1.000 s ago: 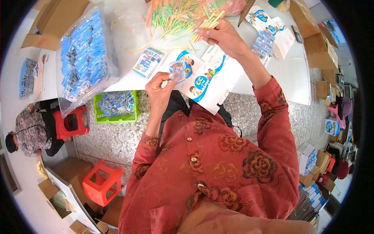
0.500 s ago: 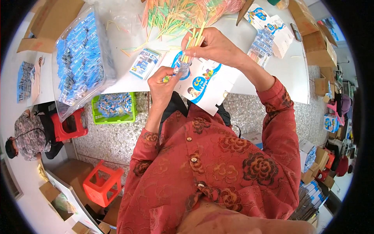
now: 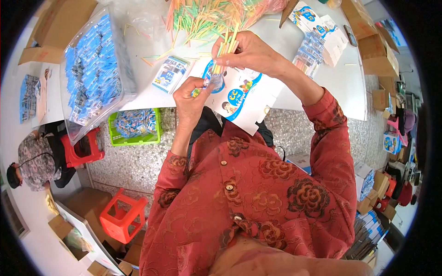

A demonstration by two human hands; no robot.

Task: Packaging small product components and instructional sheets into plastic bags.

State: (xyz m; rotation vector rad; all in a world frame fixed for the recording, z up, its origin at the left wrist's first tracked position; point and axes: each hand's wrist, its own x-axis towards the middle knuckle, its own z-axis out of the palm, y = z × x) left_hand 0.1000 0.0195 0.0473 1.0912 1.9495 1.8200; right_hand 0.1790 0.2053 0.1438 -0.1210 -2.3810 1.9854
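Over the white table, my right hand (image 3: pixel 248 53) grips a small bundle of thin yellow and green straws (image 3: pixel 224 49), held upright-slanted between thumb and fingers. The lower ends of the straws meet a small clear plastic wrapper (image 3: pixel 215 81). My left hand (image 3: pixel 190 95) pinches that wrapper; a small green-yellow item (image 3: pixel 196 92) shows in its curled fingers, too small to name. Beneath both hands lies a flat white-and-blue printed carton (image 3: pixel 241 103). A stack of blue-and-white packets (image 3: pixel 170 73) rests left of the hands. Beyond them spreads a heap of coloured straws (image 3: pixel 202 20).
A clear plastic bin (image 3: pixel 124 76) full of blue packets stands at the left. Packets in a row (image 3: pixel 309 53), a folded carton (image 3: pixel 335 43) and a phone (image 3: pixel 350 35) lie right. Below are a green crate (image 3: pixel 159 133) and red stools (image 3: pixel 120 221); a person (image 3: pixel 39 156) sits far left.
The hands stay nearly in place, with the straws still at the wrapper. The straw bundle and right fingers have shifted very slightly leftward; the view has moved a little.
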